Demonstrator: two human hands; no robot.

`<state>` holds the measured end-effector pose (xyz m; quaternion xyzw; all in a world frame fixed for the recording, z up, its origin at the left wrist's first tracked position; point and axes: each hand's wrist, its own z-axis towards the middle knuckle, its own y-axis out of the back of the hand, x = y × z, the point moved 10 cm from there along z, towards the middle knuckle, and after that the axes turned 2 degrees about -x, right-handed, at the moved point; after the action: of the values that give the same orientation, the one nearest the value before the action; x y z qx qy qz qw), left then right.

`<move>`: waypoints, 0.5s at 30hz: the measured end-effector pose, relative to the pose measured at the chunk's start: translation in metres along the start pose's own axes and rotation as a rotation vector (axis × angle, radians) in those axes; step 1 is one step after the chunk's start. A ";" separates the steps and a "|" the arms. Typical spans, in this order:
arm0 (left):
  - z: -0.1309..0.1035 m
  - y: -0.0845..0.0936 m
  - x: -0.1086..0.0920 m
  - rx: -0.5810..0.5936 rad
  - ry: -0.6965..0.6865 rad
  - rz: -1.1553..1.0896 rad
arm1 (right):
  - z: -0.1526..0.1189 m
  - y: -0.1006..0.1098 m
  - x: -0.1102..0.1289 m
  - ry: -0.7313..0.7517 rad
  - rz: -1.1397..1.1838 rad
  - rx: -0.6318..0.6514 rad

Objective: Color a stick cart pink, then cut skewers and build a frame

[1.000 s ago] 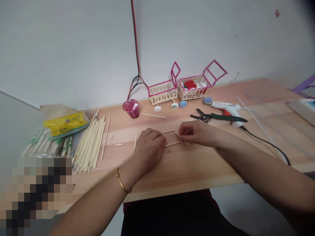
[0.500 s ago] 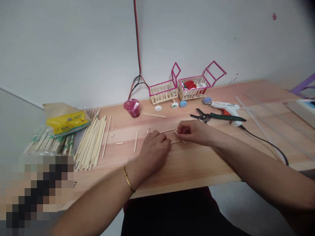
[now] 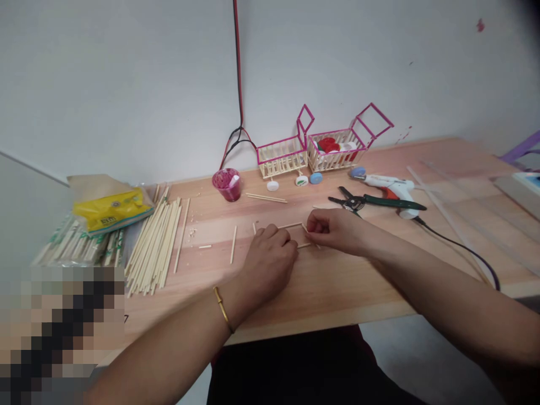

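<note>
Beneath the left hand [image 3: 272, 259], a stick frame [image 3: 291, 225] seems partly hidden.

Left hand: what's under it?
Thin wooden sticks protrude from beneath the left hand; their covered stretches, and whether they join there, can't be seen.

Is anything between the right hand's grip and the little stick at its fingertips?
Nothing visible: the right hand's grip already touches the little stick. The left hand sits to the side, not between them.

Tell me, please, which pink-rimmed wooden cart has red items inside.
The right pink-rimmed wooden cart, nearer the white plastic glue gun; the left one shows no red inside.
</note>
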<state>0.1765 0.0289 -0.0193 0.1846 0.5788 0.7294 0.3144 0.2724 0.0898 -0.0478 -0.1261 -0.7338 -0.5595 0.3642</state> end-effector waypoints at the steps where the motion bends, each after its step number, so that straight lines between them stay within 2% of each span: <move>1: 0.000 0.000 -0.001 0.003 0.000 0.001 | 0.000 0.000 0.000 0.001 -0.006 0.002; 4: 0.001 0.004 0.000 -0.001 0.015 -0.016 | 0.000 0.000 -0.001 0.002 -0.019 0.002; 7: 0.001 0.019 0.009 -0.061 0.055 -0.076 | -0.001 0.001 0.000 -0.007 -0.024 0.011; 12: -0.005 0.056 0.040 -0.320 0.137 -0.166 | -0.006 0.013 0.000 -0.075 -0.070 0.035; 15: -0.010 0.069 0.055 -0.440 0.163 -0.195 | -0.009 0.021 0.000 -0.085 -0.110 0.023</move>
<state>0.1126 0.0496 0.0396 -0.0044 0.4448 0.8165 0.3680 0.2885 0.0887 -0.0314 -0.1049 -0.7608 -0.5643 0.3029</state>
